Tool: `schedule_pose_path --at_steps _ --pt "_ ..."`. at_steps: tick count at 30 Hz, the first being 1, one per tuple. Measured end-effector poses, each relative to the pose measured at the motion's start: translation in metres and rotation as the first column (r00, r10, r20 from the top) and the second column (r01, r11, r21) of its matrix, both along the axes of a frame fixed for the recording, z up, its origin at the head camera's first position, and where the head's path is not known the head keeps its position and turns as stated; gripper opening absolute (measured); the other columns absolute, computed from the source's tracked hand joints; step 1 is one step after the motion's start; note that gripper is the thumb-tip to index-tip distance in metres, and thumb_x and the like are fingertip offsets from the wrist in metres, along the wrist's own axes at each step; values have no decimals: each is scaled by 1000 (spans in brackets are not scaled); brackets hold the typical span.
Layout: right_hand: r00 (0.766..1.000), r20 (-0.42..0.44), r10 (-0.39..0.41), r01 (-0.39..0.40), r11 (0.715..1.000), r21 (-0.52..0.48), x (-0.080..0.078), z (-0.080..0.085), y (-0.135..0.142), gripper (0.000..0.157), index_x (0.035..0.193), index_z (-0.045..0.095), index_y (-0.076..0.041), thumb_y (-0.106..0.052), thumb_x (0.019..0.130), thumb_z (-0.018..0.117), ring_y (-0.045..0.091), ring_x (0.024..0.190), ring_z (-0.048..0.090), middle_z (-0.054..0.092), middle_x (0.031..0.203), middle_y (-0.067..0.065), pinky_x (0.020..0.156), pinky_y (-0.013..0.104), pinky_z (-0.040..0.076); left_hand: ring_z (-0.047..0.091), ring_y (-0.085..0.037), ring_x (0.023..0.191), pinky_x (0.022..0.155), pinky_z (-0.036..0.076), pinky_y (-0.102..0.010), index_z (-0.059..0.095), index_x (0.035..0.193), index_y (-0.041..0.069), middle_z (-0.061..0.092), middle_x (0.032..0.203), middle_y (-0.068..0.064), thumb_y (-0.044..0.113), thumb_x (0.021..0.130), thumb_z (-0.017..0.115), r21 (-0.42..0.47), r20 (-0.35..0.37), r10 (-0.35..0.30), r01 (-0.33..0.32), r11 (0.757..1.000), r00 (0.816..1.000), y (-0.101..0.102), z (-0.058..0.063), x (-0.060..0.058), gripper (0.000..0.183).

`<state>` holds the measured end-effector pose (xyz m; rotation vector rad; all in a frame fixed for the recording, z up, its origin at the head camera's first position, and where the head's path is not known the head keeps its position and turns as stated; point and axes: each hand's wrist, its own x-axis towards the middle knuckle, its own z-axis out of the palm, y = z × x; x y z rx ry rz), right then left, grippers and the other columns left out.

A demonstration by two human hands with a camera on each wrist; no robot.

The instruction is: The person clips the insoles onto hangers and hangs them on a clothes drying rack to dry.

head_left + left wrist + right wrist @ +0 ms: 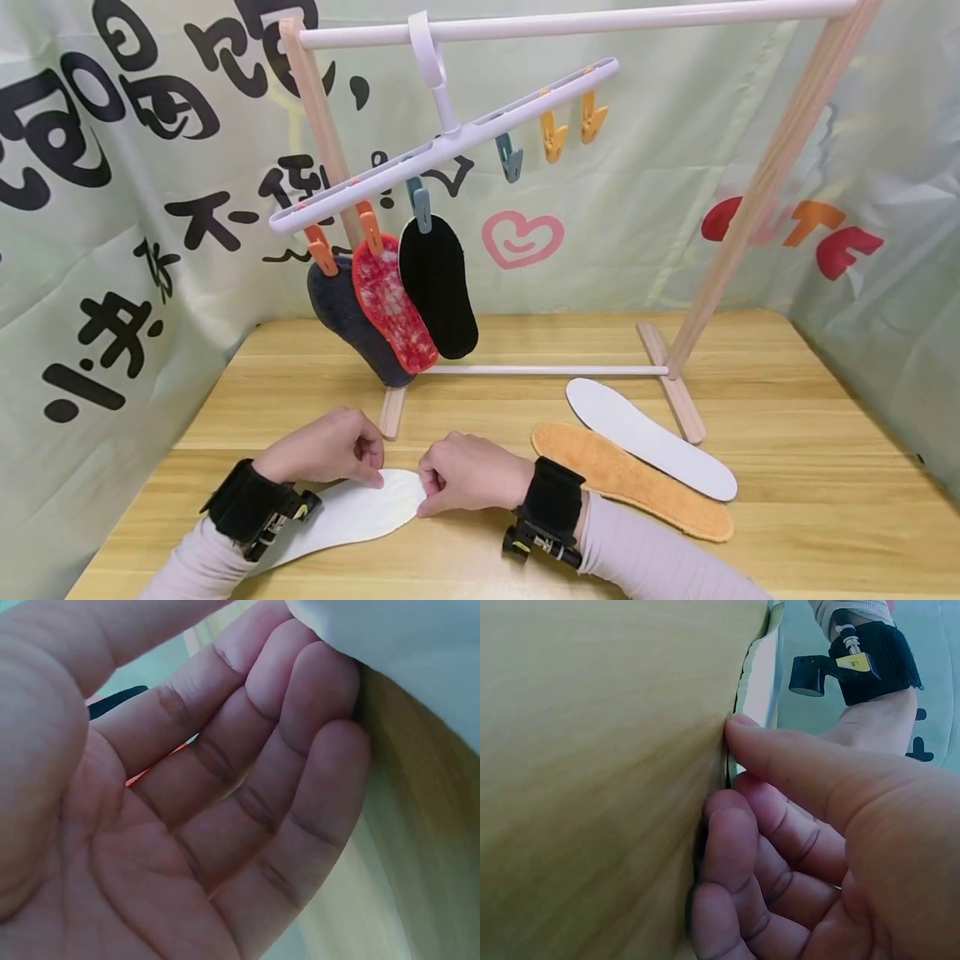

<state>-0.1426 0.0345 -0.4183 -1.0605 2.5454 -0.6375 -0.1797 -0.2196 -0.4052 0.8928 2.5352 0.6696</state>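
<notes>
A white insole (pixel 352 512) lies on the wooden table in front, its near left part hidden behind the left wrist strap. My left hand (pixel 330 446) pinches its far edge, the thumb on top; in the left wrist view the curled fingers (pixel 322 697) meet the edge of the white insole (pixel 405 652). At the insole's right end, my right hand (pixel 472 471) pinches the tip between thumb and forefinger. The right wrist view shows the thumb (pixel 780 746) at the rim of the insole (pixel 759 682), close over the table.
An orange insole (pixel 630 475) and another white insole (pixel 652 437) lie at right. Behind stands a wood-and-white rack (pixel 750 200). Its tilted clip hanger (pixel 450 142) bears a dark grey insole (pixel 348 312), a red one (pixel 390 300) and a black one (pixel 442 292); vacant clips (pixel 553 137) hang right.
</notes>
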Motion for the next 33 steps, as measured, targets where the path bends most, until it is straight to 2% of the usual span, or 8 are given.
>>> schedule_pose_path --at_steps 27,33 --pt "1000 8 -23 23 1000 1 -2 1 4 37 67 62 -23 -33 90 90 -1 59 47 50 60 -17 61 15 37 44 0 60 60 35 -19 69 73 21 50 65 15 23 84 94 25 -18 2 -2 1000 1000 5 -3 -1 27" --pt "1000 0 -17 17 1000 5 -2 1 3 37 68 62 -24 -34 90 89 -2 60 47 50 60 -17 61 15 38 47 0 61 61 39 -19 72 75 22 55 66 15 25 83 95 7 -10 23 -23 1000 1000 -1 1 1 25"
